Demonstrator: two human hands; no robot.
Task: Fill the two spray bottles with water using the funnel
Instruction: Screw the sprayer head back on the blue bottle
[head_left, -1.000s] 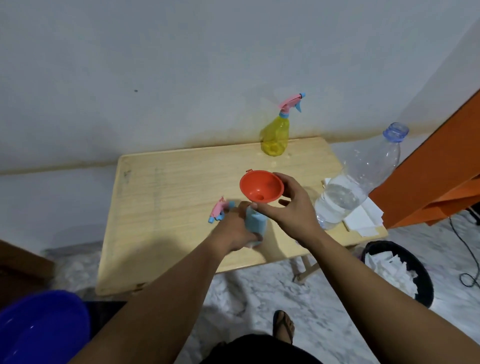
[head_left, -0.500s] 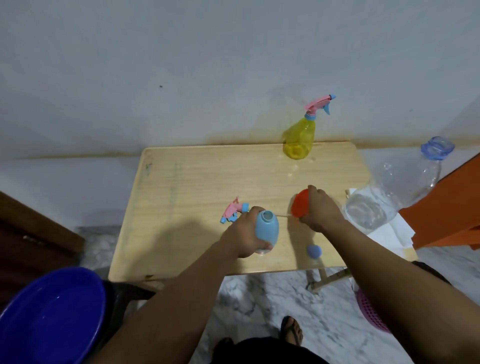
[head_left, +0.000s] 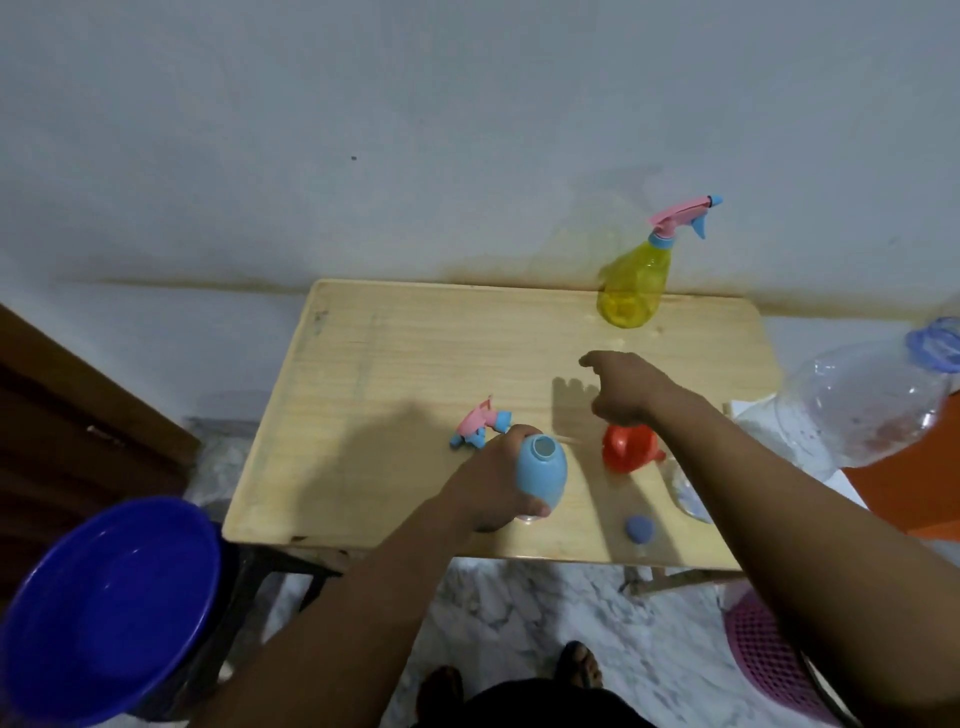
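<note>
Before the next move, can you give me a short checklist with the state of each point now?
1. Blue bottle held firm by left hand: ok.
2. Blue bottle mouth open, sprayer off, lying on the table: ok.
3. Funnel in the bottle mouth: not ok, it lies on the table.
4. Right hand free: ok, holds nothing.
5. Water level in blue bottle: cannot tell.
6. Yellow bottle opened: not ok, its sprayer is on.

Light-blue bottle (head_left: 542, 472), yellow bottle (head_left: 631, 288), orange funnel (head_left: 628, 448), deep-blue basin (head_left: 106, 605)
</note>
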